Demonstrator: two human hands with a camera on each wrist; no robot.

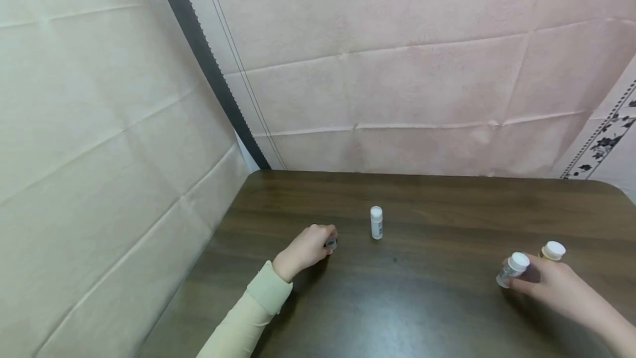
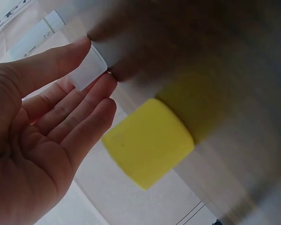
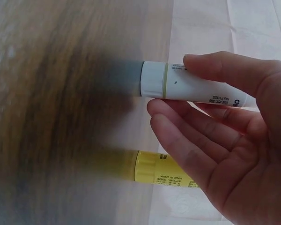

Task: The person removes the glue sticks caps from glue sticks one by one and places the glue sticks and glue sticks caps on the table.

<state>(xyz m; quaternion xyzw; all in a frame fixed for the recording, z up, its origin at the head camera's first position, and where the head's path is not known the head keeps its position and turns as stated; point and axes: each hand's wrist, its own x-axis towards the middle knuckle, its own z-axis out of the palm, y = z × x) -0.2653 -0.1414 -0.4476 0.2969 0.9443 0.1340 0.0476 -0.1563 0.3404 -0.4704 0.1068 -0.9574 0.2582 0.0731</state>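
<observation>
My left hand (image 1: 308,246) is low over the table and pinches a small white ribbed cap (image 2: 90,68) between thumb and fingertips. Close to that hand in the left wrist view stands a yellow cylinder-shaped piece (image 2: 150,143), probably hidden by the hand in the head view. A white glue stick (image 1: 376,222) stands upright to the right of the left hand. On the table's right side my right hand (image 1: 546,280) grips another white glue stick (image 3: 201,86), thumb on one side and fingers on the other. Beside its fingers is a yellow glue stick (image 3: 161,168) with a white top.
The dark brown wooden table (image 1: 397,303) has rounded far corners. Pale creased cloth (image 1: 422,82) hangs behind it, and another pale cloth (image 1: 99,153) covers the left side. A patterned strip (image 1: 601,142) runs down at the far right.
</observation>
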